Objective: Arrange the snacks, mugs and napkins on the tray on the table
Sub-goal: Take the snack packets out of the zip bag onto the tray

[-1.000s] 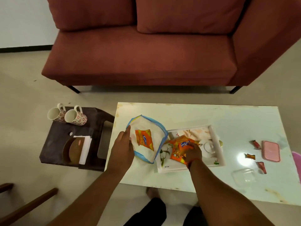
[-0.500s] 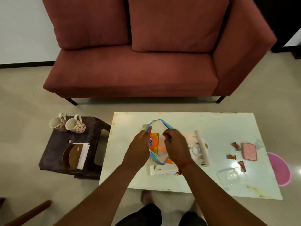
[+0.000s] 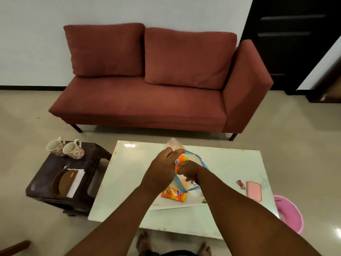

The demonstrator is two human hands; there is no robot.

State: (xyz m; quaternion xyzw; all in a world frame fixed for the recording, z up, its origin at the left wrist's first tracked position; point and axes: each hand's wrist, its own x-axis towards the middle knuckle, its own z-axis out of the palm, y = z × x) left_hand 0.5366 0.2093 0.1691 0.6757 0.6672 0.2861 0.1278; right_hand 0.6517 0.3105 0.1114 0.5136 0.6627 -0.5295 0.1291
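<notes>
- I see the table (image 3: 230,163) in front of the sofa (image 3: 147,100), the stool (image 3: 46,174) to its left.
- Two mugs (image 3: 65,149) and napkins (image 3: 74,181) sit on the stool.
- A tray (image 3: 173,205) on the table's near part (partly hidden by my arms) holds a snack packet (image 3: 173,194).
- The case (image 3: 254,190) lies toward the table's right end.

Right hand (image 3: 186,169) fingers are inside the blue-edged bag (image 3: 193,163), grip not visible. Left hand (image 3: 162,170) covers the bag's left edge. Forearms hide most of the tray (image 3: 171,205) and the near-right table (image 3: 129,182). Snack packet (image 3: 173,194) print too blurred to read. Pink bucket (image 3: 289,213) half hidden behind the table. Small red item (image 3: 241,183) by the pink case (image 3: 254,191): too small to identify.
</notes>
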